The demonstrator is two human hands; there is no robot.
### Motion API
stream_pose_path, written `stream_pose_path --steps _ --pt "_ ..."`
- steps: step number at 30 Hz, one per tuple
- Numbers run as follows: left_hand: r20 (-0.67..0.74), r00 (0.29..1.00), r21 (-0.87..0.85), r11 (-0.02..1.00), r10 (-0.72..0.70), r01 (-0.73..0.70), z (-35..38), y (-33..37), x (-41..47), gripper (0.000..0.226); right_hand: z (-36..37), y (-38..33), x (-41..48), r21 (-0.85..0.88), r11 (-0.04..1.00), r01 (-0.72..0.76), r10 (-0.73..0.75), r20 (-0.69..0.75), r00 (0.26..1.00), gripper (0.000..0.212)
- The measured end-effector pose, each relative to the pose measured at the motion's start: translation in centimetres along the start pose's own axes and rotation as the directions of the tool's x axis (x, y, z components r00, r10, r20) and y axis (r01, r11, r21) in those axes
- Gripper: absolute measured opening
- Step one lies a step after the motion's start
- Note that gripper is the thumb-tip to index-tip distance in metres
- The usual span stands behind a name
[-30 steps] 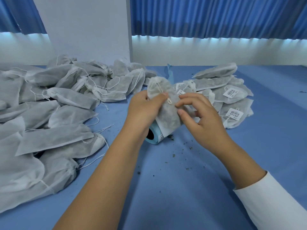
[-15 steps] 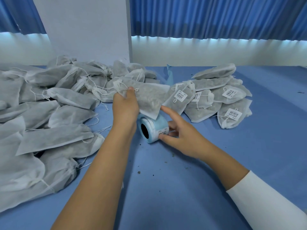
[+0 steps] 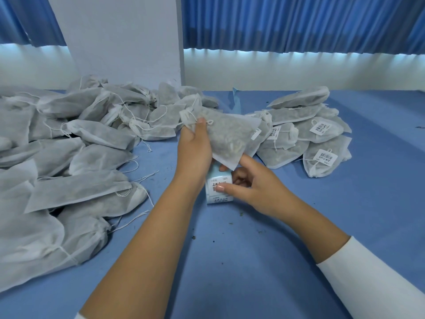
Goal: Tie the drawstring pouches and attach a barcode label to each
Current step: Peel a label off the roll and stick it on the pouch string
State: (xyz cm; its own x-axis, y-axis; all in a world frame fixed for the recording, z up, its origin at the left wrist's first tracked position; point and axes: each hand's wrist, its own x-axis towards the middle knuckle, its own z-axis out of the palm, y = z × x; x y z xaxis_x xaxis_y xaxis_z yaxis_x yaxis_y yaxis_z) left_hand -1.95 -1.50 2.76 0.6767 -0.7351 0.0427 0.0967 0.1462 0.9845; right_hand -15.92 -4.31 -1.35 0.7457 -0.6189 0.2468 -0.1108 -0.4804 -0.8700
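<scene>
Label roll (image 3: 220, 177), turned label-side up since before: right hand (image 3: 255, 189) is pinching it. Left hand (image 3: 195, 153) is gripping tied pouch (image 3: 227, 134), awaiting label. Labelled pile (image 3: 322, 143) small; unlabelled heap (image 3: 69, 157) large.

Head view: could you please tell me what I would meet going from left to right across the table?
Pile of unlabelled pouches → left hand gripping a pouch → right hand gripping the label roll → pile of labelled pouches.

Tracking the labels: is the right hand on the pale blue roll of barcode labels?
Yes, the right hand holds the pale blue roll of barcode labels, thumb on top.
</scene>
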Motion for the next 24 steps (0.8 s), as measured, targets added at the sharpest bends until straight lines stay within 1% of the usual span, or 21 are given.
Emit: stream_pose_path --steps 2,5,8,11,15,18,22,24 --pt "-0.008 1.000 0.037 0.999 -0.028 0.029 0.0 -0.1 0.0 0.018 -0.2 0.0 -0.1 -0.088 0.996 0.016 -0.019 -0.027 0.999 0.028" --pt "-0.018 0.995 0.033 0.995 -0.097 0.098 -0.3 -0.2 0.4 0.031 -0.8 -0.3 -0.4 -0.229 0.971 0.063 -0.085 -0.085 0.993 0.015" --pt "-0.009 0.992 0.080 0.989 -0.122 0.122 -0.5 -0.4 0.8 0.037 -1.3 -0.6 -0.5 -0.318 0.942 0.110 -0.165 -0.150 0.975 0.022" --pt "-0.044 0.993 0.116 0.986 -0.113 0.117 -0.4 -0.7 1.0 0.033 -1.3 -0.9 -0.5 -0.342 0.932 0.121 -0.193 -0.185 0.964 0.014" --pt "-0.072 0.993 0.115 0.988 -0.099 0.107 -0.2 -0.9 1.1 0.034 -1.3 -1.2 -0.8 -0.436 0.888 0.147 -0.236 -0.159 0.959 0.019" --pt "-0.094 0.993 0.136 0.987 -0.073 0.086 -0.2 -1.0 1.0 0.036 -1.7 -1.5 -1.0 -0.449 0.884 0.126 -0.212 -0.146 0.966 0.020" --pt "-0.104 0.994 0.172 0.983 -0.039 0.057 0.0 -1.2 1.0 0.037 -1.7 -1.5 -1.0 -0.423 0.900 0.104 -0.188 -0.163 0.969 0.012" --pt "-0.106 0.994 0.184 0.982 -0.032 0.051 0.0 -1.2 1.0 0.035 -1.6 -1.5 -0.9 -0.422 0.903 0.086 -0.165 -0.155 0.974 0.013"
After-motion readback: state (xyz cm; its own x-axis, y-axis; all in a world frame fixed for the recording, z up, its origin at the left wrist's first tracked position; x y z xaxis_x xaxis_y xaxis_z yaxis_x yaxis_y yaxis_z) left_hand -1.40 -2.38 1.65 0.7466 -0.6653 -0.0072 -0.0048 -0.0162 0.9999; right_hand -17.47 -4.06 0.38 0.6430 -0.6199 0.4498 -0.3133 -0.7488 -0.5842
